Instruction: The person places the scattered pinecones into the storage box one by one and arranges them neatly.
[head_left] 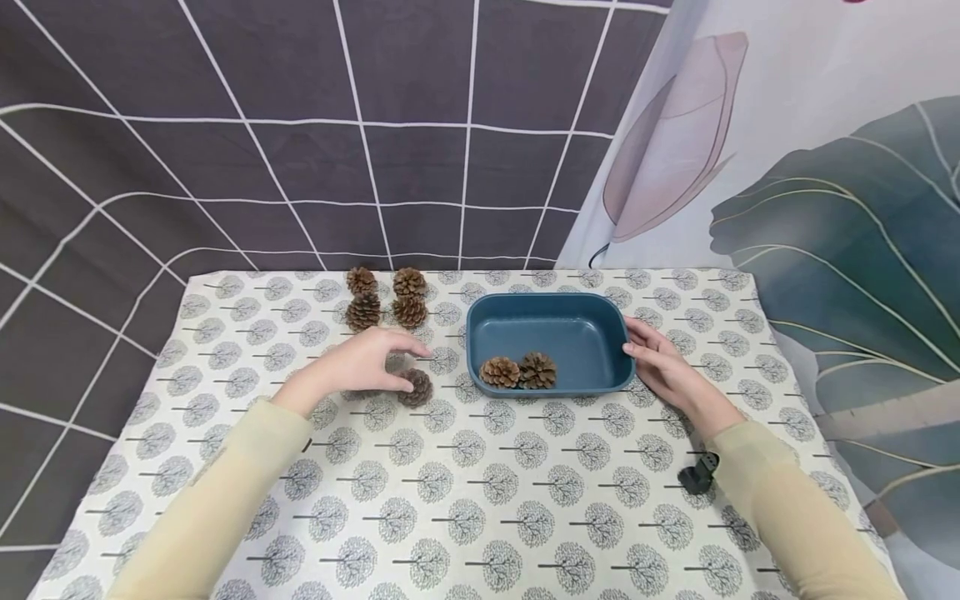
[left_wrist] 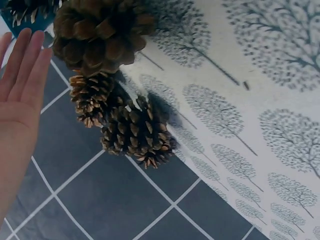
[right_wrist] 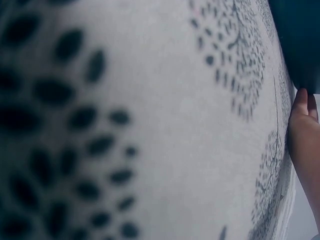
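Note:
My left hand (head_left: 367, 360) is over the cloth left of centre, thumb tip at a brown pine cone (head_left: 416, 387), fingers stretched above it. In the left wrist view those fingers (left_wrist: 27, 75) look straight, beside a large near pine cone (left_wrist: 100, 35). A dark blue rectangular box (head_left: 551, 333) stands to the right, with two pine cones (head_left: 537, 371) inside at its front left. My right hand (head_left: 667, 367) holds the box's right end, thumb over the rim and fingers along the outer wall. The right wrist view catches only part of this hand (right_wrist: 305, 135) at the box's edge.
Several more pine cones (head_left: 363, 311) are grouped at the back left of the tree-print tablecloth (head_left: 465, 492). Behind the table hangs a dark gridded cloth (head_left: 412, 158), with a leaf-patterned curtain (head_left: 825, 208) at the right. A black device (head_left: 699, 473) is at the right wrist.

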